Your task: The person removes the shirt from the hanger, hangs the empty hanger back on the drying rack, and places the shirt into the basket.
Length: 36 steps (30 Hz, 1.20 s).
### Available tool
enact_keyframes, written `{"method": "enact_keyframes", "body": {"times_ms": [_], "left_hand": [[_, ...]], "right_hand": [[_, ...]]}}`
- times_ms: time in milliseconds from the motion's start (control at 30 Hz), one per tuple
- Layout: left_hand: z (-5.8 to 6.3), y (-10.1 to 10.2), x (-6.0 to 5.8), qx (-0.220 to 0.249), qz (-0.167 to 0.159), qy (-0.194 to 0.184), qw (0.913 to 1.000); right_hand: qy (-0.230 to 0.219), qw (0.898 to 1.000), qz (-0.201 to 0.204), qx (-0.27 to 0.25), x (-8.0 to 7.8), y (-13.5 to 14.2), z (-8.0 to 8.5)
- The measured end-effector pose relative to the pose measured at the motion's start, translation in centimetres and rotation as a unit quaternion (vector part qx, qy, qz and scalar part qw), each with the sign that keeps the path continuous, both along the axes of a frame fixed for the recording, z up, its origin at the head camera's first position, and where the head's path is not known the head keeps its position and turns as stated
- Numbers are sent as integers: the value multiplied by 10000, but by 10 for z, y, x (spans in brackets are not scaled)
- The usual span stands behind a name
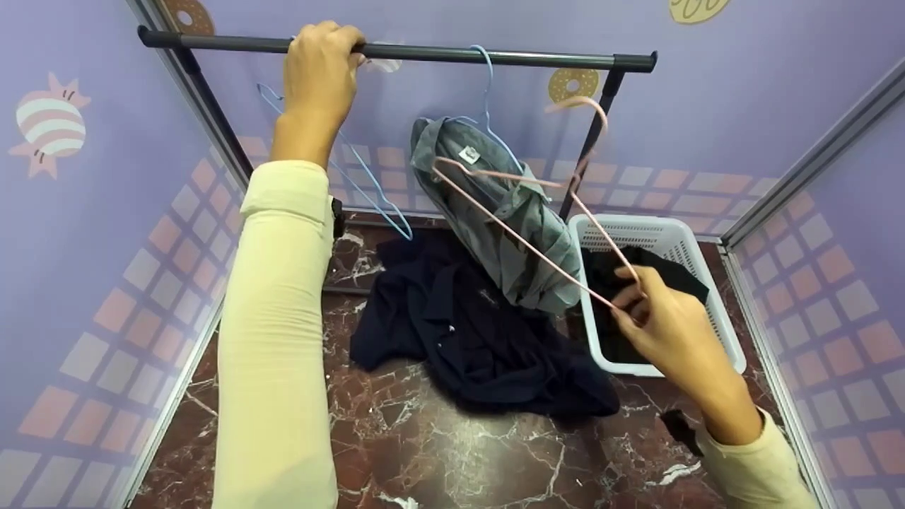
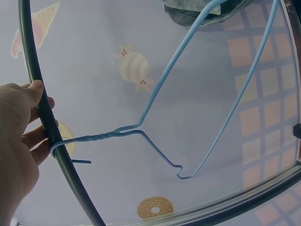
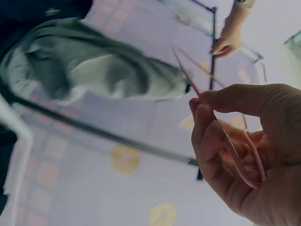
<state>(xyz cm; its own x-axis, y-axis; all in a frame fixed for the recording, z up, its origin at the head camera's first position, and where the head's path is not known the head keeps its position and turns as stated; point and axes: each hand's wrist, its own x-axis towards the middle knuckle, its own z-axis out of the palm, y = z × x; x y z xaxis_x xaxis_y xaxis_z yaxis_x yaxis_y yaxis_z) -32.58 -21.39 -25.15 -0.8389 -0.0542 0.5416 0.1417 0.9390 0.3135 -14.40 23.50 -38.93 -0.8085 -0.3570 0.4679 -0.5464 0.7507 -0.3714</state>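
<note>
My left hand grips the dark clothes rail, its fingers curled over the bar. A blue wire hanger is hooked on the rail beside those fingers and carries no garment. My right hand pinches one end of a pink wire hanger, which is tilted with its hook upward and in front of a grey-green shirt. That shirt hangs on another blue hanger on the rail. A dark navy garment lies crumpled on the floor below.
A white plastic basket with dark cloth in it stands on the right, under my right hand. Printed lilac walls enclose the space on several sides. The floor is dark red, marble-patterned.
</note>
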Motion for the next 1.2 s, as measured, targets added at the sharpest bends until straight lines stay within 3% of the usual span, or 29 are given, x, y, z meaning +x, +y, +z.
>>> {"method": "enact_keyframes", "body": {"times_ms": [233, 600, 900, 1200], "left_hand": [[3, -2, -1, -4, 46, 83, 10000], [2, -3, 1, 57, 8, 181, 9998], [3, -1, 1, 65, 20, 96, 9999], [3, -2, 0, 74, 49, 144, 9999]], "right_hand": [[373, 9992, -20, 147, -24, -46, 18], [140, 9989, -212, 397, -53, -118, 35], [498, 9958, -442, 625, -74, -162, 32], [-141, 9935, -769, 826, -91, -196, 22]]}}
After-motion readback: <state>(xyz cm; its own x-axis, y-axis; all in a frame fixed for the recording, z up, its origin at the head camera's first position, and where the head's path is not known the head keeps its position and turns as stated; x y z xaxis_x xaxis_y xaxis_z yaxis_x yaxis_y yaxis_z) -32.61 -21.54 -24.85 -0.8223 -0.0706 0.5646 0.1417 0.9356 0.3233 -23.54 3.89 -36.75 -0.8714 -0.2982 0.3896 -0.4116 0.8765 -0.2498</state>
